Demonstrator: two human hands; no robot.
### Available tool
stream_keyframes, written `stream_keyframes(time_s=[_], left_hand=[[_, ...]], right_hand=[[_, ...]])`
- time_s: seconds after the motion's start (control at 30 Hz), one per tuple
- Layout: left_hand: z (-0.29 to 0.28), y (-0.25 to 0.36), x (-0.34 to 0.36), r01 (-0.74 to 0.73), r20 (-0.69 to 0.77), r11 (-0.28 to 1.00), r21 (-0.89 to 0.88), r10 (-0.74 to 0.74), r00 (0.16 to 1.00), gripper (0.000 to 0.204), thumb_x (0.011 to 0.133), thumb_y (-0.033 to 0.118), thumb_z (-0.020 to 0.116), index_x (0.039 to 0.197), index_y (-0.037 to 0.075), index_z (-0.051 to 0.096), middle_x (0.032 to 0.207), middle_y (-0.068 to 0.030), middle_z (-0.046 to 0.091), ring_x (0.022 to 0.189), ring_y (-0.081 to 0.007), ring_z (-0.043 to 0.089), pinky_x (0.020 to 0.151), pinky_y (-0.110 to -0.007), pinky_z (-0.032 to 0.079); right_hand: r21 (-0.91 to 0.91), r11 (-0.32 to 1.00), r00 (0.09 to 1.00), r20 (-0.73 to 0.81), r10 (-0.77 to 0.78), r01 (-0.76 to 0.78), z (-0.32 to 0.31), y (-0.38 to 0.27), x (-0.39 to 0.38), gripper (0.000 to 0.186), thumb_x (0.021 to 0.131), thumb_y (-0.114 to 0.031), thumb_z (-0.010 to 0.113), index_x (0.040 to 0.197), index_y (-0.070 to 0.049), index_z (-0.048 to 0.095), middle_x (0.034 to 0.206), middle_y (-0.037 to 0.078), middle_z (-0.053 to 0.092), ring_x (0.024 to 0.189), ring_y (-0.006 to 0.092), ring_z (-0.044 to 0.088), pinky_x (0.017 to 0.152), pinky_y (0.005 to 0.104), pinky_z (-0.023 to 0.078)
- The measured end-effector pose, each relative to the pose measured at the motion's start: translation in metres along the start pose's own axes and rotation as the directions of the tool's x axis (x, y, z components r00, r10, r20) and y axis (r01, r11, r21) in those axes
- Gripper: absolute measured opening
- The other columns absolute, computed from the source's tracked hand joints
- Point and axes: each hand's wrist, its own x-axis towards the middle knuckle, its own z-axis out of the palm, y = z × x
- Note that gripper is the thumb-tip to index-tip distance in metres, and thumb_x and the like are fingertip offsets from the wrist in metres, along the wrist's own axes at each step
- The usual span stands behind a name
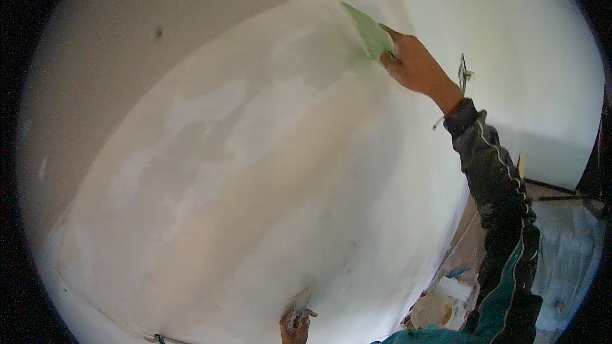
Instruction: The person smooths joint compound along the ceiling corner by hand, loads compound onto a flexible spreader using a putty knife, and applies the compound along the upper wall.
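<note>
Thumb and fingers of my right hand (417, 67) pinch a green blade (368, 30) laid against the upper part of the patchy pale wall (255, 153). My left hand (295, 330), far below, curls around a small thin tool (301, 302). Past my dark right sleeve (488, 159) sits a round tub (431, 311).

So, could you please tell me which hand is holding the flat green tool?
The right hand, high in the view, holds the flat green tool; the left hand, at the lower edge, holds a thin greyish tool.
</note>
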Motion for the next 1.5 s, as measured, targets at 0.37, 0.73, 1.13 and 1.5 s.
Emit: stream_keyframes(time_s=[0.37, 0.73, 1.13, 1.5], left_hand=[[0.007, -0.029, 0.0, 0.115, 0.035, 0.963, -0.245, -0.109, 0.993, 0.03, 0.094, 0.004, 0.056, 0.123, -0.002, 0.053, 0.099, -0.0083, 0.065, 0.086, -0.0125, 0.057, 0.071, -0.024, 0.046], [0.016, -0.044, 0.006, 0.212, -0.011, 0.937, -0.277, -0.223, 0.975, 0.016, 0.094, 0.007, 0.058, 0.108, 0.001, 0.061, 0.094, -0.0026, 0.064, 0.073, -0.0063, 0.049, 0.062, -0.021, 0.04], [0.01, -0.039, -0.001, 0.074, 0.027, 0.944, -0.321, -0.069, 0.997, 0.019, 0.096, 0.008, 0.057, 0.113, 0.001, 0.057, 0.095, -0.0049, 0.064, 0.074, -0.0068, 0.049, 0.061, -0.021, 0.041], [0.025, -0.069, -0.021, -0.064, -0.073, 0.974, -0.215, 0.05, 0.996, 0.035, 0.096, 0.002, 0.054, 0.129, -0.001, 0.043, 0.102, -0.0116, 0.064, 0.088, -0.0132, 0.056, 0.069, -0.024, 0.046]], right_hand=[[-0.064, 0.968, 0.956, 0.154, 0.25, -0.243, 0.006, -0.007, 0.069, 0.046, 0.081, -0.015, 0.055, 0.125, 0.0, 0.055, 0.098, 0.025, 0.067, 0.09, 0.0435, 0.064, 0.085, 0.0501, 0.051], [-0.109, 0.984, 0.984, 0.096, 0.152, -0.141, 0.028, -0.025, 0.078, 0.042, 0.076, -0.013, 0.052, 0.115, 0.001, 0.058, 0.092, 0.026, 0.066, 0.091, 0.0414, 0.064, 0.084, 0.0501, 0.052], [-0.105, 0.992, 0.996, 0.073, -0.06, 0.067, 0.014, -0.134, 0.062, 0.024, 0.077, -0.014, 0.059, 0.088, 0.007, 0.058, 0.079, 0.027, 0.064, 0.079, 0.042, 0.065, 0.075, 0.0501, 0.053], [0.009, 0.984, 0.978, 0.109, -0.177, 0.177, -0.016, -0.192, 0.011, 0.028, 0.08, -0.019, 0.061, 0.101, 0.0, 0.062, 0.08, 0.021, 0.067, 0.076, 0.0402, 0.067, 0.069, 0.0502, 0.056]])
